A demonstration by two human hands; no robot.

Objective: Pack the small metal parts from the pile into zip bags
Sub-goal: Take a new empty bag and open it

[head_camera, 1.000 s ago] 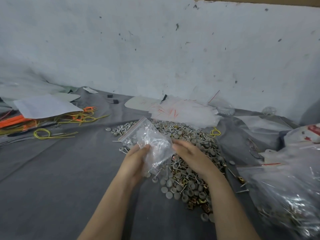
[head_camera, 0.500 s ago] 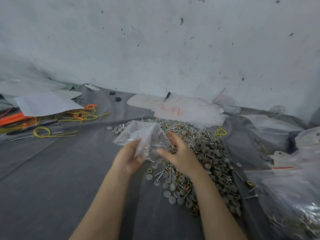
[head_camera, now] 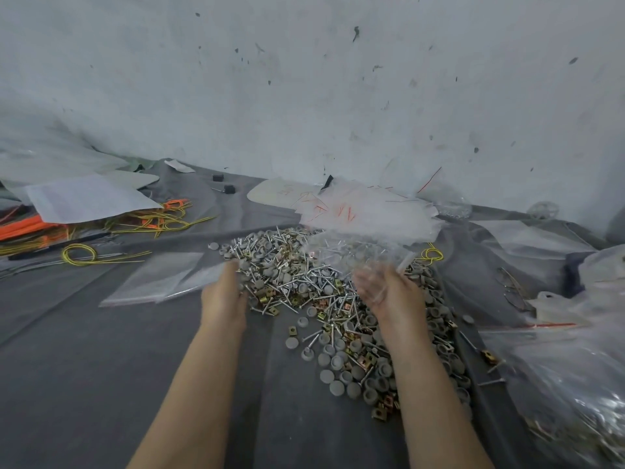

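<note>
Here, in the head view, motion blur smears a clear zip bag point(head_camera: 355, 255) across the right hand point(head_camera: 389, 294), so I cannot tell its grip. The left hand point(head_camera: 223, 292), fingers straight and together, touches flat bags point(head_camera: 155, 279) beside the pile point(head_camera: 297, 286). A filled bag point(head_camera: 575, 384) is cut off at right.

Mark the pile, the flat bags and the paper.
pile point(head_camera: 287, 272): head view, middle of the heap.
flat bags point(head_camera: 155, 279): head view, centre of the top bag.
paper point(head_camera: 88, 198): head view, middle of the sheet.
</note>
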